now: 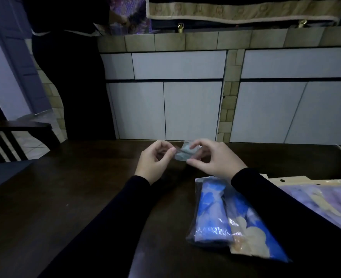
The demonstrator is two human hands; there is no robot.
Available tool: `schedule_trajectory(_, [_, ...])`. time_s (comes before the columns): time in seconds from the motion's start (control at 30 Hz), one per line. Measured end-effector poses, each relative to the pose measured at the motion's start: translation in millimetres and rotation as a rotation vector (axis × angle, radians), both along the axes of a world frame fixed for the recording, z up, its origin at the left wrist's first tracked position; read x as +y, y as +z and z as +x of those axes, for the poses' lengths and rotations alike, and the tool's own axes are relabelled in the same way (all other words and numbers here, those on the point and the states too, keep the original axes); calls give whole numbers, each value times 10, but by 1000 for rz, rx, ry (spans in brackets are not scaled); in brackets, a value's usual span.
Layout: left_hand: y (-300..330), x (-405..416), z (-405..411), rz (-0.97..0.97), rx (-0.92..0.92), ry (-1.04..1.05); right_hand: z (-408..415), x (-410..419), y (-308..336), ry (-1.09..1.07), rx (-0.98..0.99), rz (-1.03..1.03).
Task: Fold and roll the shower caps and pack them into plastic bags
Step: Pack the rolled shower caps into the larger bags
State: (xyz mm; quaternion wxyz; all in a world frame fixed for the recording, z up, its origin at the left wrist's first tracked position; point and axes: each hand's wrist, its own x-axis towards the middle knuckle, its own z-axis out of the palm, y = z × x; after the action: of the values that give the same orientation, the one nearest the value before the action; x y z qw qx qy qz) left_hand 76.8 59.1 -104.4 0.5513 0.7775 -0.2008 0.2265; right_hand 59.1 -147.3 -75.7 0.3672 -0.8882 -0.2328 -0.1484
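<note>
Pale blue and crinkled, a small folded shower cap (186, 153) sits in thin clear plastic, held above the far edge of the dark wooden counter (69, 197). Both hands pinch it: the left hand (155, 159) nips its end at 9 o'clock between thumb and curled fingers, and the right hand (215, 157) grips its 3 o'clock side, forefinger over the top and thumb beneath. Whether the cap is fully inside a bag cannot be told. Black sleeves cover both forearms.

At 5 o'clock from the cap, on the counter, lies a clear packed bag (225, 217) holding blue rolls with cream patches, partly under the right sleeve. Just beside it at 3 o'clock lies a stack of flat packets (326, 199), purplish with cream header cards. Beyond the counter at 12 o'clock stand white cabinet doors (185, 93) framed by tan tiles. A dark chair back (11, 137) shows at 9 o'clock.
</note>
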Motion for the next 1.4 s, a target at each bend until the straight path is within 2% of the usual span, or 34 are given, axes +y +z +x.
schedule_trajectory(0.13, [48, -65, -92, -11, -96, 34, -71, 60, 20, -79, -67, -73])
schedule_trajectory(0.2, [69, -90, -132, -41, -116, -4, -91, 61, 29, -110, -76, -38])
schedule_trajectory(0.4, [112, -160, -195, 79, -75, 2, -203, 52, 94, -180, 66, -38])
schedule_trajectory(0.5, [85, -184, -154, 59, 22, 2, -251, 57, 106, -215, 206, -45])
schedule_trajectory(0.67, [44, -245, -127, -130, 183, 13, -244, 63, 27, -251, 316, 33])
schedule_trajectory(0.77, [75, -308, -179, -271, 429, -123, -210, 64, 31, -267, 325, 20])
schedule_trajectory(0.87, [59, -316, -208, -186, 500, -146, -164, 64, 2, -257, 399, -20])
schedule_trajectory(0.97, [79, -324, -219, -217, 578, -116, -164, 85, 5, -270, 470, -36])
schedule_trajectory(1.13, [130, -257, -200, -495, 767, -200, -269, 84, 41, -451, 366, -114])
schedule_trajectory(1.27, [190, -271, -247, -635, 751, -351, -270, 99, 77, -475, 257, -14])
schedule_trajectory(1.4, [224, -271, -325, -738, 741, -478, -299, 133, 170, -212, 408, 436])
